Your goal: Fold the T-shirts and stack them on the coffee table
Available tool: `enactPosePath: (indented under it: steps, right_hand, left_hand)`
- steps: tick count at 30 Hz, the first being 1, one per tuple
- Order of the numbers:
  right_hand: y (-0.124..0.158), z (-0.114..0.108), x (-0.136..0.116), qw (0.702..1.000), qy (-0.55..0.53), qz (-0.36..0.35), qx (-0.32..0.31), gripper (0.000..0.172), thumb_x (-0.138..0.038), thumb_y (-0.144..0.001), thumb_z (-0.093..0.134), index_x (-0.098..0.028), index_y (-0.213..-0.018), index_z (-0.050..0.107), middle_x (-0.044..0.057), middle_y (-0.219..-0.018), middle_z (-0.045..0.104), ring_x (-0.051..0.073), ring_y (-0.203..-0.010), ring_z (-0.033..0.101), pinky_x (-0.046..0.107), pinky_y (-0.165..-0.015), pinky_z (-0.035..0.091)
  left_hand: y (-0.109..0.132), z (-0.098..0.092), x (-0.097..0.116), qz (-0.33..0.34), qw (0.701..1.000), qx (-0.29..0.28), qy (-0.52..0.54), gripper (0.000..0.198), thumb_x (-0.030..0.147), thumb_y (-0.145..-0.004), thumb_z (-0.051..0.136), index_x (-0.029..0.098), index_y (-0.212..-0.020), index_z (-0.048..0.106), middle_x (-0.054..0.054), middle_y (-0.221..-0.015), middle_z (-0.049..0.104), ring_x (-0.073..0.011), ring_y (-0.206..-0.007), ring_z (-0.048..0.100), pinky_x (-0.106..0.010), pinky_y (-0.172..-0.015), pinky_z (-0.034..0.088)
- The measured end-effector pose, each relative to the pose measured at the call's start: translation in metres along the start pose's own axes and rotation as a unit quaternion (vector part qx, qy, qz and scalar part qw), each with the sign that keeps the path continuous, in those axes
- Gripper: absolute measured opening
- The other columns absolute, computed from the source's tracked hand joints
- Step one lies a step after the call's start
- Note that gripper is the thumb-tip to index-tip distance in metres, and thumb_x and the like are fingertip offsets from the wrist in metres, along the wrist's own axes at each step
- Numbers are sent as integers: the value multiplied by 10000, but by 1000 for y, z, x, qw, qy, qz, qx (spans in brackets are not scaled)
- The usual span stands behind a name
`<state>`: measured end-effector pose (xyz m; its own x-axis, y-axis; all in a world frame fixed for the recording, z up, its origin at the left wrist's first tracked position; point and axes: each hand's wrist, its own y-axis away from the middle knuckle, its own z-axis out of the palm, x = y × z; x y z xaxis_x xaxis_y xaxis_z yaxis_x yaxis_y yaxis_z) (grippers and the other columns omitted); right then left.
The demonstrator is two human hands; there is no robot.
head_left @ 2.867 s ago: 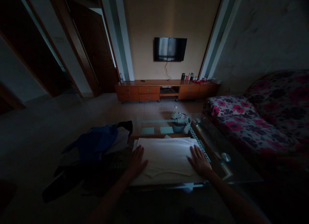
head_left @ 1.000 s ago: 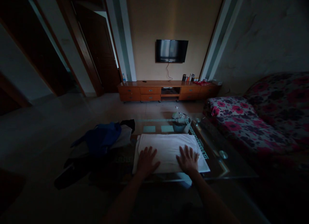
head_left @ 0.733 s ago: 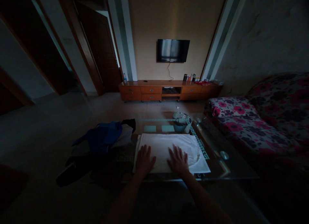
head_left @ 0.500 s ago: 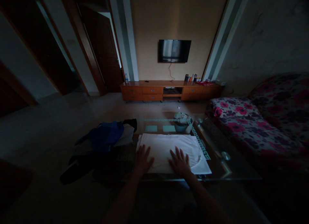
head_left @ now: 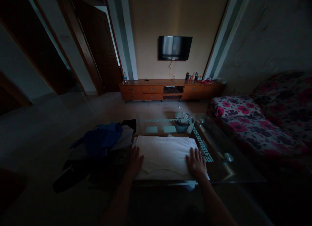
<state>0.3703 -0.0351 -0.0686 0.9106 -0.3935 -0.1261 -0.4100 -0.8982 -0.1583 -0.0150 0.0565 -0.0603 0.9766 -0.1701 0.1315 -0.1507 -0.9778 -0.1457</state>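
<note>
A white garment (head_left: 164,156), folded into a rough rectangle, lies on the glass-topped table in front of me. It looks like a shirt, but its exact kind is hard to make out in the dim light. My left hand (head_left: 135,161) rests on its left edge with fingers stretched out. On the opposite edge lies my right hand (head_left: 197,162), flat with its fingers slightly apart. A near layer of the cloth shows a curved hem between the hands.
A heap of dark and blue clothes (head_left: 103,140) lies at the left of the glass table (head_left: 241,174). Beyond the table's far side is a lined basket (head_left: 182,126). A flowered sofa (head_left: 243,128) stands right; a TV cabinet (head_left: 152,89) and television (head_left: 175,48) are ahead.
Both hands have moved outward, from the middle of the white garment to its side edges. The cloth now looks narrower at the right, with its top layer reaching nearer to me.
</note>
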Motion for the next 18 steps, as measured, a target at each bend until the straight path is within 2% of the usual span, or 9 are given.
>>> enactPosePath:
  steps: [3, 6, 8, 10, 15, 18]
  right_hand:
    - [-9, -4, -4, 998, 12, 24, -49, 717, -550, -989, 197, -201, -1614, 238, 106, -1677, 192, 329, -1532, 179, 583, -1202, 156]
    - [-19, -13, -9, 995, 10, 61, -78, 715, -529, -982, 219, -182, -1606, 256, 121, -1678, 174, 314, -1535, 156, 622, -1191, 131]
    - [-23, -21, -13, 994, -1, 85, -74, 711, -519, -975, 242, -174, -1596, 274, 138, -1672, 181, 314, -1531, 152, 640, -1181, 125]
    - [-25, -28, -16, 993, -17, 98, -58, 694, -506, -963, 289, -186, -1579, 311, 153, -1659, 200, 332, -1520, 163, 662, -1163, 132]
    - [-30, -41, -27, 989, -95, 111, -40, 690, -515, -933, 359, -193, -1543, 366, 186, -1620, 259, 391, -1486, 211, 710, -1093, 230]
    - [-35, -49, -33, 982, -163, 95, -34, 652, -517, -909, 411, -192, -1471, 475, 191, -1547, 391, 417, -1410, 358, 693, -1063, 319]
  left_hand:
    - [-7, -6, 6, -57, 998, -1, 7, 603, 429, -994, 358, 140, -1523, 383, -171, -1624, 324, -310, -1482, 320, -447, -1186, 250]
    - [-16, -20, 15, -190, 982, 17, -6, 610, 420, -949, 432, 57, -1438, 449, -276, -1472, 470, -375, -1373, 447, -499, -1106, 331]
    - [-23, -29, 18, -253, 967, -9, 5, 597, 417, -894, 515, 9, -1329, 529, -317, -1371, 534, -418, -1304, 504, -523, -1050, 379]
    - [-29, -34, 18, -266, 962, -48, 36, 560, 396, -859, 568, -5, -1250, 580, -319, -1304, 587, -417, -1245, 562, -499, -1005, 429]
    - [-41, -36, 10, -231, 964, -90, 94, 378, 265, -840, 597, 65, -1155, 661, -218, -1159, 715, -300, -1089, 693, -336, -882, 518]
    - [-47, -39, 8, -216, 963, -108, 116, 330, 217, -817, 612, 90, -1113, 678, -192, -1136, 735, -274, -1061, 712, -290, -834, 528]
